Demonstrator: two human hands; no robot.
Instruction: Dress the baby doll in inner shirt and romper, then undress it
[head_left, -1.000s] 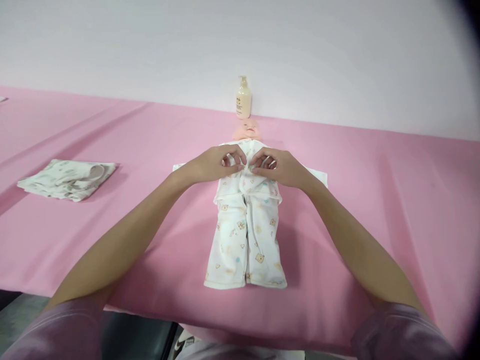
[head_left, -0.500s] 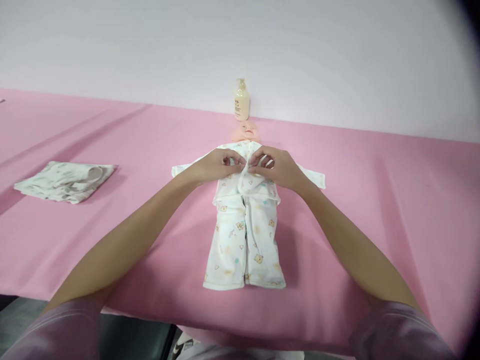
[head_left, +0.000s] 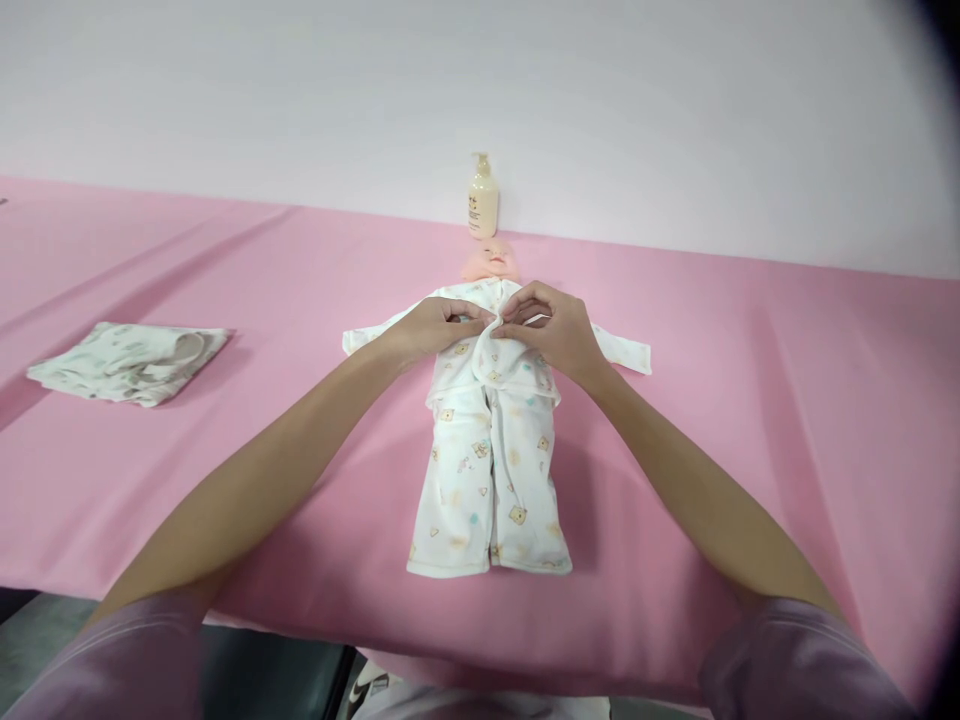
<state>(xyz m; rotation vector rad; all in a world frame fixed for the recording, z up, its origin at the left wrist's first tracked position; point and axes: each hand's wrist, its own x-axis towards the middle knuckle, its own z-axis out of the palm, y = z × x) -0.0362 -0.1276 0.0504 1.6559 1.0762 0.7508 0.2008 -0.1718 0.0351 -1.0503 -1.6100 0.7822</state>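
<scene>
A baby doll (head_left: 493, 259) lies on its back, head toward the wall, in a white printed baby shirt (head_left: 517, 367) and matching trousers (head_left: 450, 500). Its sleeves stretch out to both sides. My left hand (head_left: 448, 325) pinches the shirt's front opening at the chest from the left. From the right, my right hand (head_left: 553, 325) pinches the overlapping front edge between thumb and fingers. The two hands' fingertips almost meet at the middle of the shirt. Whatever fastening lies between them is hidden. Below, the lower corner of the shirt flap hangs loose over the trousers' waist.
A cream pump bottle (head_left: 483, 200) stands behind the doll's head, close to the white wall (head_left: 675, 120). On the left lies a folded printed cloth (head_left: 131, 362). A pink sheet (head_left: 300, 560) with some creases covers the table. A dark seat (head_left: 270, 670) shows under the front edge.
My right hand has shifted slightly upward, its fingers drawn closer around the shirt edge. My left fingers have closed more at the opening. Doll, bottle and folded cloth stay put.
</scene>
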